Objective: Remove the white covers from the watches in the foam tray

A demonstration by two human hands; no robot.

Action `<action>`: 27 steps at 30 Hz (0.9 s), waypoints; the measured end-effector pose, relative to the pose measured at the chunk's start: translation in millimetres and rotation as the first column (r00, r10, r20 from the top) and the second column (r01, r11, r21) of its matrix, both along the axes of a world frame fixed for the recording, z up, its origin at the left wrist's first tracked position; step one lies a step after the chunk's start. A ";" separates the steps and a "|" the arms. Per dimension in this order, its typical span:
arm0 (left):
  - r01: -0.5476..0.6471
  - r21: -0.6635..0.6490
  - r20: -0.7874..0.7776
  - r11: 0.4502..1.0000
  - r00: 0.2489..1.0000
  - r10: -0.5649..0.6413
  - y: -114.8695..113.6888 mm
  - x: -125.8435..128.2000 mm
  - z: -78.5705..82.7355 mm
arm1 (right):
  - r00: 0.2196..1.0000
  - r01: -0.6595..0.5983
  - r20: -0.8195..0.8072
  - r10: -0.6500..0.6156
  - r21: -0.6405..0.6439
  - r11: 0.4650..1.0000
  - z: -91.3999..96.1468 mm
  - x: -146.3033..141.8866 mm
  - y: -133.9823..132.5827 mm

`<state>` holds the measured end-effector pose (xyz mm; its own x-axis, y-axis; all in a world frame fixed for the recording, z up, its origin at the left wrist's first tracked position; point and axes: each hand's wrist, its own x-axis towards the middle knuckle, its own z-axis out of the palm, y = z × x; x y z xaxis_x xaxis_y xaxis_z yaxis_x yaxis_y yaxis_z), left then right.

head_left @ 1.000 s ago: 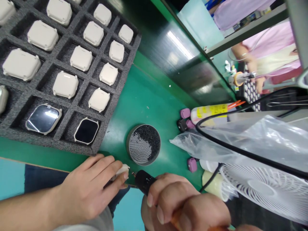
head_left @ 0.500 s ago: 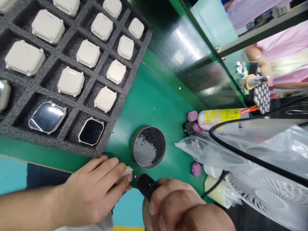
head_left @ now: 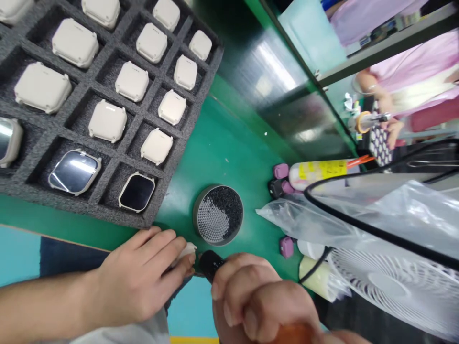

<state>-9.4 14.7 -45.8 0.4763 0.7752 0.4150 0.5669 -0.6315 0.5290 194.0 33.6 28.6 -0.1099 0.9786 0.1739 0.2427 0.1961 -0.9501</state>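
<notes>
My left hand point(head_left: 139, 277) lies at the near edge of the green bench, its fingers closed over a small cream watch case point(head_left: 187, 249) of which only a corner shows. My right hand point(head_left: 261, 301) is wrapped round an electric screwdriver point(head_left: 211, 264) with a black nose. Its tip points left and meets the case at my left fingertips. A round grey tin of tiny black screws point(head_left: 218, 214) stands just beyond the two hands.
A dark foam tray point(head_left: 181, 131) at the left holds several cream watch cases and dark-screened watches. To the right lie a clear plastic bag point(head_left: 376, 215), a black cable, a white fan point(head_left: 401, 282), a yellow-labelled tube point(head_left: 319, 170) and purple caps. Another person in pink works behind the rail.
The screwdriver tip has closed the small gap to the case under my left fingers. The view has shifted slightly; both hands stay in place.
</notes>
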 end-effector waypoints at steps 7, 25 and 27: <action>0.007 0.005 -0.044 1.000 0.999 -0.007 -1.6 -1.6 -1.0 | 0.996 0.090 0.003 -0.090 0.020 0.996 28.3 -14.9 18.1; 0.071 -0.021 -0.025 0.997 0.997 -0.071 -3.6 -6.4 -3.6 | 0.944 0.186 -0.311 -0.107 0.234 0.954 -8.2 -27.8 26.5; 0.040 -0.004 -0.046 0.999 0.998 -0.041 -3.5 -4.4 -4.7 | 0.942 0.188 -0.319 -0.108 0.232 0.955 -6.0 -26.5 25.3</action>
